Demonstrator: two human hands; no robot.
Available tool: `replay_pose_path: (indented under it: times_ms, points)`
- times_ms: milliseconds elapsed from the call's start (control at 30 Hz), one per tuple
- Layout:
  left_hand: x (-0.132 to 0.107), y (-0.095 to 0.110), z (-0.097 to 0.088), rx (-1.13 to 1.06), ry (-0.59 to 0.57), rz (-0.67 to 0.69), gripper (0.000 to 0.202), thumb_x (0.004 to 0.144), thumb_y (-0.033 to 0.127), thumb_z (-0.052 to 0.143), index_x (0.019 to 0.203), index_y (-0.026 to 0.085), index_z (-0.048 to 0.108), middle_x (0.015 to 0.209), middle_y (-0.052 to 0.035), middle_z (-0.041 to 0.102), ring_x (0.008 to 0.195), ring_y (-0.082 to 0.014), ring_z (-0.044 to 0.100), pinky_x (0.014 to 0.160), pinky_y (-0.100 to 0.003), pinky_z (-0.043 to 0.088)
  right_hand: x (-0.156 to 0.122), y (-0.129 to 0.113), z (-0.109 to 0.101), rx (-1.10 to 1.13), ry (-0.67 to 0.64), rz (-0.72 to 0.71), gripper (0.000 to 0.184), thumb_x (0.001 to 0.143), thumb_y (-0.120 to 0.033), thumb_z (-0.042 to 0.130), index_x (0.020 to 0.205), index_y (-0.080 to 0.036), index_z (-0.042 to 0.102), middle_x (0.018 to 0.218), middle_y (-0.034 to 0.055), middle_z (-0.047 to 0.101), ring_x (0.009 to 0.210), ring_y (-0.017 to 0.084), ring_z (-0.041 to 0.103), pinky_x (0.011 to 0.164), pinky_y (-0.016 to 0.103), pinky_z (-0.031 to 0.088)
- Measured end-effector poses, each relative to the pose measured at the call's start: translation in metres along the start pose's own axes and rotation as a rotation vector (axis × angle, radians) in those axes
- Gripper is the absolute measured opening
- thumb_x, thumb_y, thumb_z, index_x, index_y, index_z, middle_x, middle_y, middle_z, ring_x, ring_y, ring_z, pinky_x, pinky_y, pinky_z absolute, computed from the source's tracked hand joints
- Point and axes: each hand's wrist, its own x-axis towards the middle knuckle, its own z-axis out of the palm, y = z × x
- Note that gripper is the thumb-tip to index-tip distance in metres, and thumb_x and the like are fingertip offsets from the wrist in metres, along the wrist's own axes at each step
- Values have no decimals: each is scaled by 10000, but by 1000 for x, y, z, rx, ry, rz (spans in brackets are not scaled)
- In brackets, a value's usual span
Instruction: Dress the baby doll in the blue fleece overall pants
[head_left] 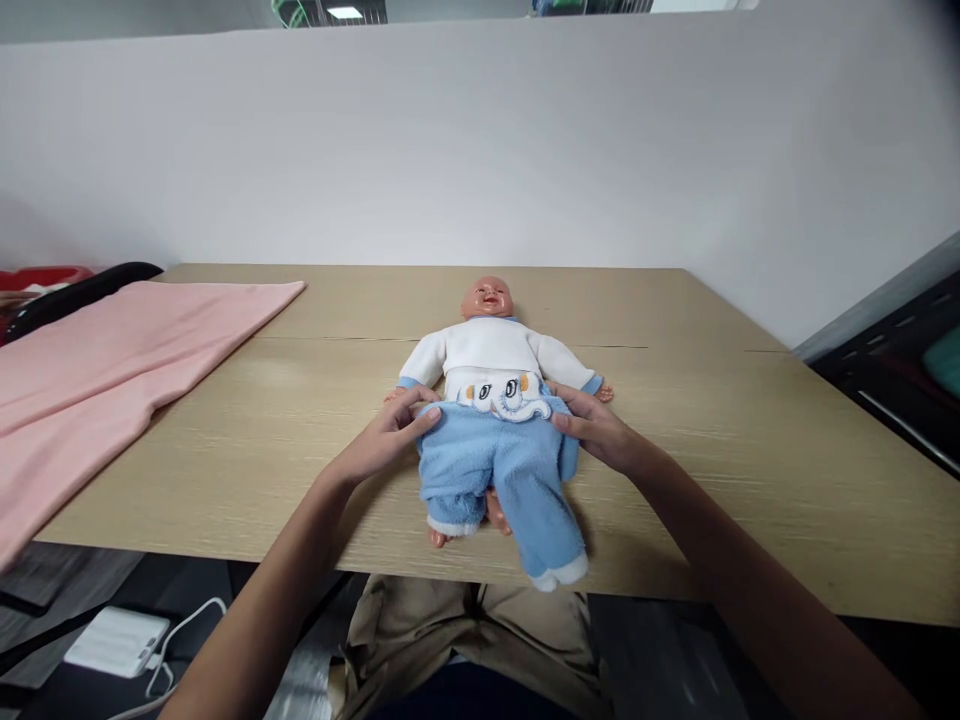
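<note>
A baby doll [489, 300] lies on its back on the table, head toward the wall, in a white top [491, 345] with blue cuffs. Light blue fleece trousers [457, 455] with white hems cover its lower body. My left hand [394, 425] pinches their waist at the left side between thumb and fingers. At the right side, my right hand [596, 425] pinches the waist edge the same way. An elephant face with eyes and a trunk shows between my hands. A bare doll foot [497, 511] lies between the trouser legs; toes peek out below the left hem.
Pink cloth [142, 350] drapes over the table's left end, beside a black-rimmed thing [90, 295] and red items. A white partition [480, 150] rises behind the wooden table [712, 470]. A black crate [907, 350] stands at right; a white power bank [120, 640] with cable sits lower left.
</note>
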Motion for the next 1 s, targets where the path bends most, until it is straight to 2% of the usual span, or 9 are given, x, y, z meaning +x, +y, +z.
replay_pose_path:
  times_ms: [167, 300, 400, 500, 567, 700, 833, 933, 1000]
  points:
    - [2, 6, 0, 102, 96, 72, 429, 1092, 624, 592, 1016, 204, 632, 954, -8, 566, 906, -188, 517, 858, -316, 434, -6, -10, 3, -35, -4, -59, 418, 934, -565, 856, 1168, -286, 651, 1008, -19, 633, 921, 169, 609, 868, 265, 511]
    - [6, 33, 11, 193, 100, 154, 367, 1076, 540, 667, 1278, 235, 649, 1394, -114, 650, 1254, -270, 603, 1071, -399, 472, -7, -24, 19, -160, 12, -135, 370, 969, -522, 836, 1125, -271, 613, 972, -25, 544, 894, 161, 550, 837, 260, 480]
    - [21, 57, 23, 279, -76, 181, 660, 935, 535, 863, 1477, 265, 603, 1500, -123, 638, 1337, -309, 601, 1107, -425, 489, -5, -34, 28, -200, 64, -143, 384, 964, -545, 833, 1046, -263, 586, 912, -32, 524, 817, 155, 519, 741, 251, 457]
    - [44, 70, 30, 289, -341, 132, 502, 901, 554, 872, 1220, 195, 726, 1115, -52, 745, 1034, -249, 677, 906, -357, 541, -7, -45, 27, -244, 56, -76, 378, 965, -562, 820, 1070, -255, 625, 935, -17, 609, 843, 169, 583, 744, 258, 492]
    - [58, 68, 30, 232, -457, 126, 382, 965, 537, 790, 1097, 182, 731, 1019, -29, 736, 980, -227, 677, 879, -334, 539, -12, -54, 22, -332, -78, 44, 397, 949, -556, 833, 1141, -238, 692, 1009, 7, 692, 919, 200, 654, 793, 285, 541]
    - [71, 52, 26, 190, -475, 57, 425, 1020, 533, 715, 1317, 229, 701, 1324, -60, 746, 1311, -274, 652, 1090, -351, 523, -26, -65, 11, -547, -328, 160, 379, 929, -561, 843, 1049, -205, 795, 1026, 33, 759, 951, 239, 706, 834, 334, 577]
    - [74, 37, 22, 138, -627, -13, 609, 929, 626, 823, 1373, 227, 707, 1381, -72, 762, 1309, -297, 681, 1100, -370, 555, -35, -53, 9, -351, -203, 48, 488, 987, -623, 758, 1257, -217, 793, 1298, 82, 755, 1216, 294, 696, 1027, 407, 568]
    - [76, 34, 20, 69, -865, -29, 629, 768, 582, 979, 1220, 190, 786, 1201, -79, 824, 1119, -305, 748, 989, -384, 618, -36, -41, 9, -235, -99, 88, 624, 1015, -684, 694, 1433, -222, 711, 1317, 87, 758, 1205, 278, 696, 1025, 395, 563]
    - [77, 33, 19, 57, -923, -39, 539, 807, 577, 953, 1146, 186, 803, 1097, -68, 829, 1026, -280, 751, 951, -376, 624, -37, -41, 9, -314, -143, 113, 594, 1017, -655, 713, 1421, -219, 714, 1273, 68, 759, 1149, 258, 691, 992, 363, 556]
